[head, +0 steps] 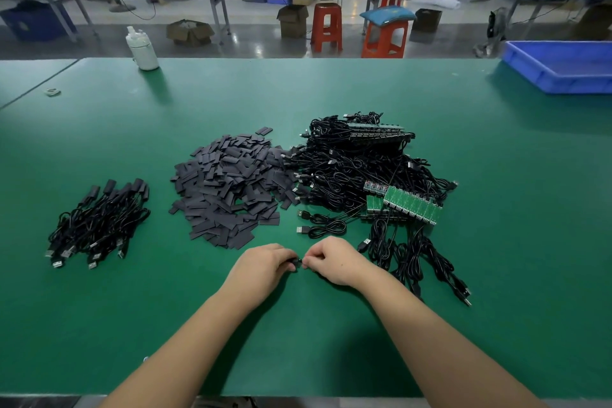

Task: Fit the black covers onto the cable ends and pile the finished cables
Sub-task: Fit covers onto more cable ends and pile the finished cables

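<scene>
We are in the fitting step: our left hand point(265, 263) and right hand point(334, 260) meet low in the centre of the frame, fingers curled, pinching a small black piece point(295, 264) between them just above the green tabletop point(496, 175). We judge this to be a cover going onto a cable end, though our fingers hide nearly all of it, so we cannot tell how far it is seated, nor which hand has the cover and which the cable.

The loose black covers point(228, 189) lie heaped in the middle of the frame, the tangle of unfinished cables point(357, 169) with green circuit boards point(412, 204) just to their right, and the finished cables point(99, 219) are piled at the left.

Next, as we see it, the cover must be pushed fully home, then the cable carried left to the pile.

The far benches and the blue tray point(559, 66), cut off at the upper right edge, play no part.
</scene>
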Demonstrator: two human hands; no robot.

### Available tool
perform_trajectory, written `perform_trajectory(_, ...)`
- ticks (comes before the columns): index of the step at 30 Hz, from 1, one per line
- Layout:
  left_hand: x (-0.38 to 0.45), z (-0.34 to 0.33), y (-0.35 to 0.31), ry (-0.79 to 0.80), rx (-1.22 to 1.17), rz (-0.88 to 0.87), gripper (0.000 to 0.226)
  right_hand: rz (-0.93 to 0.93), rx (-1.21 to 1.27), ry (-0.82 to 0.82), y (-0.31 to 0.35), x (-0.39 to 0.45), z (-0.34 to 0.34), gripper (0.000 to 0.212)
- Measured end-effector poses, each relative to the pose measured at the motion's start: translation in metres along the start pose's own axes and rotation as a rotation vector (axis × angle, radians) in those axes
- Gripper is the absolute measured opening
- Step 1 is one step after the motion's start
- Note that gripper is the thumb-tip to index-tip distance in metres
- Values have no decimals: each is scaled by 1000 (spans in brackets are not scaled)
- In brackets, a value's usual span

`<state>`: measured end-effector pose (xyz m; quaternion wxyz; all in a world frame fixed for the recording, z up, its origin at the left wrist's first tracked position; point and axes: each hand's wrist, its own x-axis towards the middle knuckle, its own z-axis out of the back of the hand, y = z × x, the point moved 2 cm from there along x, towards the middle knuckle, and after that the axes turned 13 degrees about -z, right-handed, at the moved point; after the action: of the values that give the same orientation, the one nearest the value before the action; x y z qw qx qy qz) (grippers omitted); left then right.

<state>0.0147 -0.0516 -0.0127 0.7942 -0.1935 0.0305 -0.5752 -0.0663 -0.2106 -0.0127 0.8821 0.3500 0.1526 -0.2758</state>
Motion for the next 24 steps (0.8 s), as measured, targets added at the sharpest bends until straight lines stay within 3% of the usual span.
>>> perform_trajectory(15, 6, -11, -1, 73, 81, -22, 19, -16, 35, -10, 0, -1, -4, 21)
perform_trajectory(24, 11, -7, -2, 221, 255, 1, 18, -19, -19, -32, 6, -3, -4, 24)
